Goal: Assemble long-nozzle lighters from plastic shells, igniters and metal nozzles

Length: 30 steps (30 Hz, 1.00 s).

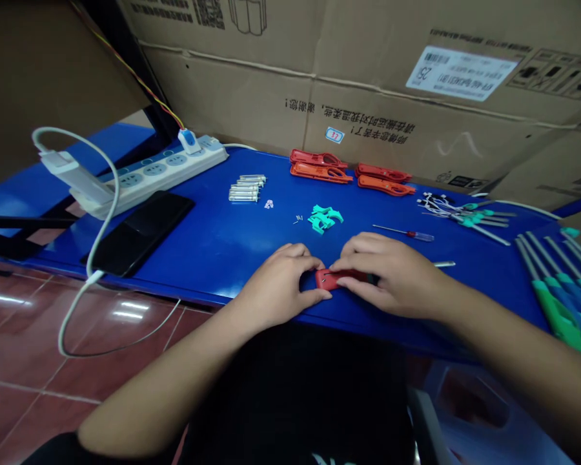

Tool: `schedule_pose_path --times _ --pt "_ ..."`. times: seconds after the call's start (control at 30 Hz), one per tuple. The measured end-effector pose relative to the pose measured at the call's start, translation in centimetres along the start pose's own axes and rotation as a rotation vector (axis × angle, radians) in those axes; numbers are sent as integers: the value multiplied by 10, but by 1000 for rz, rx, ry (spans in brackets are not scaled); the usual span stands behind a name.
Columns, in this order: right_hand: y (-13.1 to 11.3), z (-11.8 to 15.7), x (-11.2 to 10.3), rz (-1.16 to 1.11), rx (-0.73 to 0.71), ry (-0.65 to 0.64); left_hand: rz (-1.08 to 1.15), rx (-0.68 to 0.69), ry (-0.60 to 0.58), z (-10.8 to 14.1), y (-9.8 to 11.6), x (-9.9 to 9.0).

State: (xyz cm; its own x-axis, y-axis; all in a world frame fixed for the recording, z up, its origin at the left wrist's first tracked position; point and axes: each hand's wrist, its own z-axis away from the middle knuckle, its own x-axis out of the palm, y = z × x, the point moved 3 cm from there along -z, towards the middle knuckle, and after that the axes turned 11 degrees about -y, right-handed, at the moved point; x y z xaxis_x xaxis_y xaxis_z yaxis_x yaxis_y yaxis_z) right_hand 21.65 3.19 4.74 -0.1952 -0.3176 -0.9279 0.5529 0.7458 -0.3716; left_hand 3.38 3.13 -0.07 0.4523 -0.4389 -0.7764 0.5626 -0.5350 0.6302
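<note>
Left hand: I have the left hand [286,279] clamped on the left end of the red casing [323,279], forefinger at its far side and thumb at its near side.
Right hand: I have the right hand [397,274] clamped on the same casing further along, its fingers and thumb covering much of it.
Red casing: it lies sideways between my two hands, near the front edge of the blue table [208,242]; a small dark slot and a metal spot show at its left end.
Ahead of my hands: green plastic pieces [324,219] in a heap, with tiny screws [298,219] just to their left.
Right side: a screwdriver [419,236] with a red and clear handle, then metal rods [484,223] with green ends beside a tangle of wires [436,204]; long-necked lighters [561,313] in green and blue sit at the far right.
Back: two groups of red and orange casing halves [319,172] lie before the cardboard box [252,90].
Back left: clear tubes [244,192] in a row, small pink pieces [269,204] beside them.
Left side: a black phone [142,232] near the power strip [159,171], and a white cable [107,161] looping over the edge.
</note>
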Motion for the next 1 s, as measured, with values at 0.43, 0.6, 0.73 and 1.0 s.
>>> schedule_pose_path --times 0.43,0.6,0.73,1.0 --pt "-6 16 32 491 -156 23 -7 27 15 0 1 0" --pt "-17 12 32 619 -170 -75 6 34 5 0 1 0" --pt "-23 10 33 646 -151 -104 -5 35 6 0 1 -1" --pt "99 79 -17 312 529 307 -29 12 -7 1 1 -1"
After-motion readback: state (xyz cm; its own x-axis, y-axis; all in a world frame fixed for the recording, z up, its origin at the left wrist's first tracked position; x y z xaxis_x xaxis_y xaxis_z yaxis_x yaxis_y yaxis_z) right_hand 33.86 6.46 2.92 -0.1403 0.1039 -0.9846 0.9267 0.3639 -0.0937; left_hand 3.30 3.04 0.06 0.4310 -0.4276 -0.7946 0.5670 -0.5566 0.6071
